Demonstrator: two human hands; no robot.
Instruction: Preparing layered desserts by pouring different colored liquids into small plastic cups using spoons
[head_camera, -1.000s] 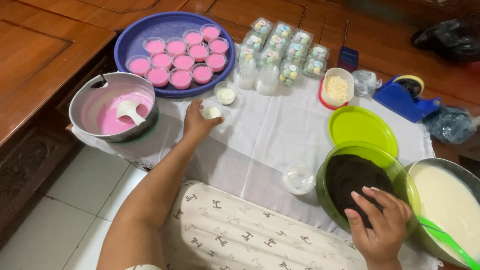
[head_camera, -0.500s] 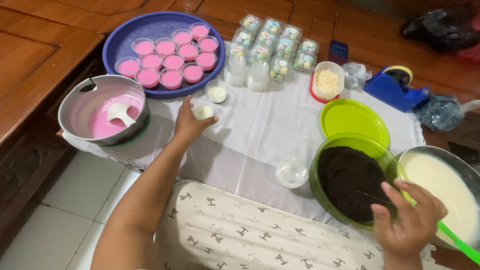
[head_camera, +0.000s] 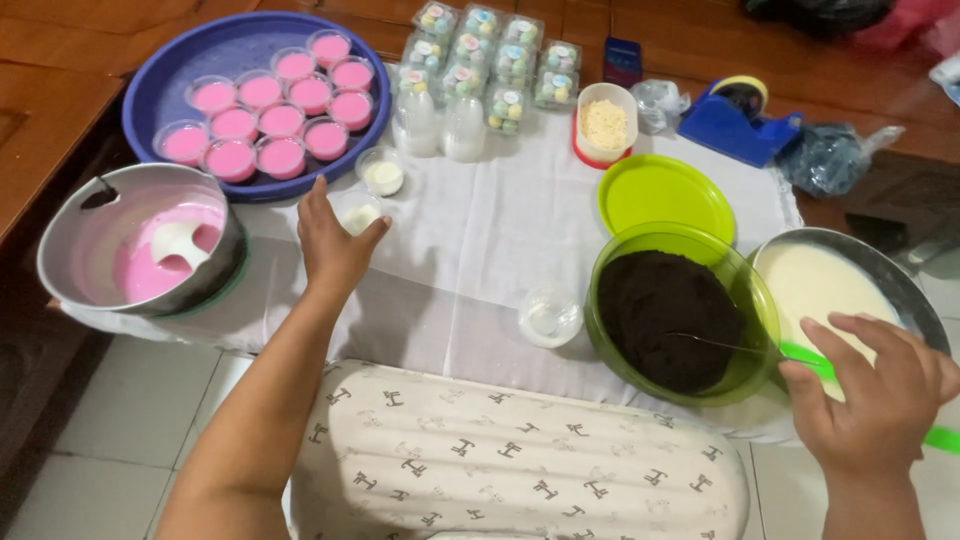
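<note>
My left hand (head_camera: 330, 245) grips a small clear cup of white filling (head_camera: 358, 215) on the white cloth (head_camera: 500, 230), just below the blue tray (head_camera: 160, 95). A second small white-filled cup (head_camera: 383, 176) stands beside it. My right hand (head_camera: 875, 400) closes over the green handle of a spoon (head_camera: 812, 362), whose thin metal end lies in the dark crumbs inside the green bowl (head_camera: 740, 275). The hand hovers over the near rim of a metal pot of cream-coloured mixture (head_camera: 830, 285).
The blue tray holds several cups of pink pudding (head_camera: 260, 125). A metal pot of pink mixture with a white ladle (head_camera: 150, 250) sits at the left. An empty clear cup (head_camera: 548, 318), green lid (head_camera: 665, 195), lidded cups (head_camera: 480, 50), crumb tub (head_camera: 604, 125), tape dispenser (head_camera: 735, 125) and patterned cushion (head_camera: 520, 460) surround them.
My right hand has moved right, off the dark crumbs, to the green spoon handle by the cream pot. My left hand stays on the small white cup.
</note>
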